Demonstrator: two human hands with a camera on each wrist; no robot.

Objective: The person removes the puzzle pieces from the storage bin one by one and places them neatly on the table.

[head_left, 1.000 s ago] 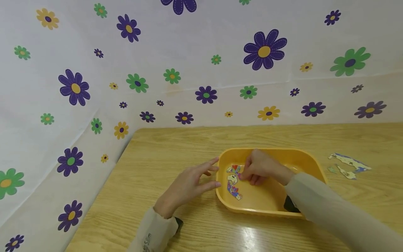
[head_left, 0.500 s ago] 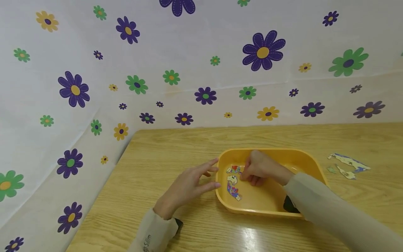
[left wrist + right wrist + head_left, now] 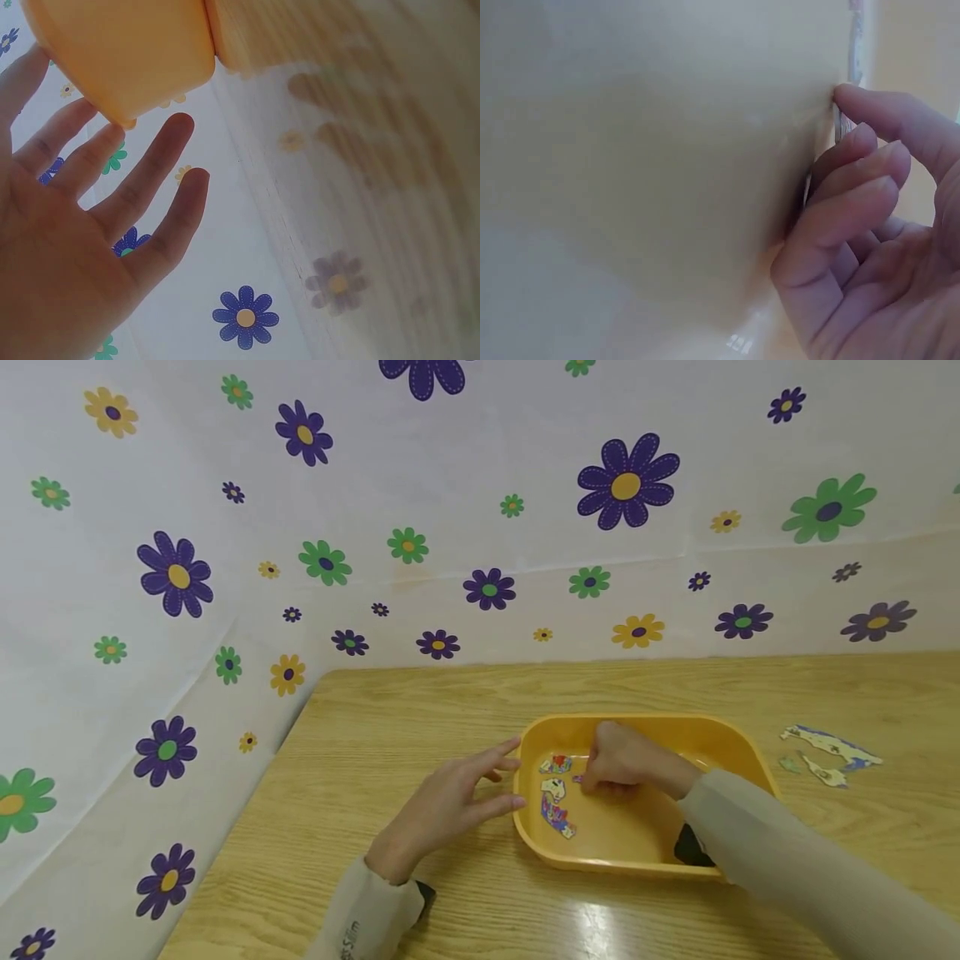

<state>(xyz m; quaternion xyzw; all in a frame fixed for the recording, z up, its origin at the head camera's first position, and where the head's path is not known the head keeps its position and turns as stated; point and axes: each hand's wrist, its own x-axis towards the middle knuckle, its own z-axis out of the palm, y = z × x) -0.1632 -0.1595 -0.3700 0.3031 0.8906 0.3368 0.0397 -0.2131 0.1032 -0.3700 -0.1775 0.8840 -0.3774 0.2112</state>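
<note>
In the head view, my right hand (image 3: 622,756) reaches into the yellow plastic tub (image 3: 645,862), fingers curled down at its floor. A small flat pink-purple printed piece (image 3: 577,778) pokes out at its fingertips; the right wrist view shows the thin edge of a piece (image 3: 841,124) between thumb and fingers. Most of that piece is hidden. To its left lie other irregular flat pieces: a red-and-blue one (image 3: 557,765), a cream one (image 3: 553,789) and a longer purple-red one (image 3: 557,816). My left hand (image 3: 446,802) spreads its fingers against the tub's left side, as the left wrist view confirms.
Right of the tub, more flat pieces lie on the wooden table (image 3: 405,718): a long cream-and-blue one (image 3: 836,745), a smaller cream one (image 3: 825,772) and a little green one (image 3: 790,764). A flower-patterned white sheet (image 3: 450,510) covers the walls behind and left.
The right hand has shifted slightly right and its fingers have curled in more, with the pink-purple piece moving a little away from the other pieces. The left hand stays put.
</note>
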